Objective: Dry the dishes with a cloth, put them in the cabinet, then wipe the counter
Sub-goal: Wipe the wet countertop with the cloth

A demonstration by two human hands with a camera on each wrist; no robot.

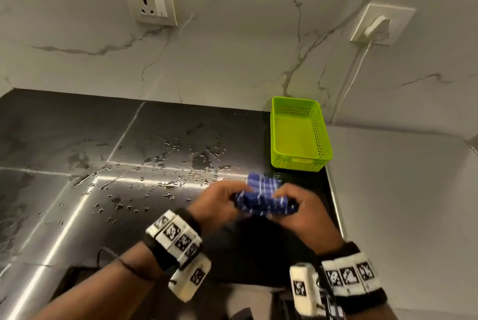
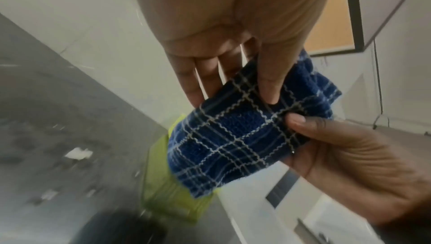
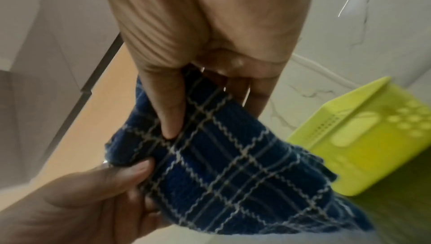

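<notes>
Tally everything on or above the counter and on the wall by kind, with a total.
Blue checked cloth, held by the left hand and right hand: 1
Green plastic basket: 1
Wall sockets, one free, one with a white plug: 2
Total: 4

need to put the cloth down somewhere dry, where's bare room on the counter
Dry room: the dark counter along the wall, left of the green basket. Water drops cover the middle. Both hands, left and right, crowd the cloth before the basket.
</notes>
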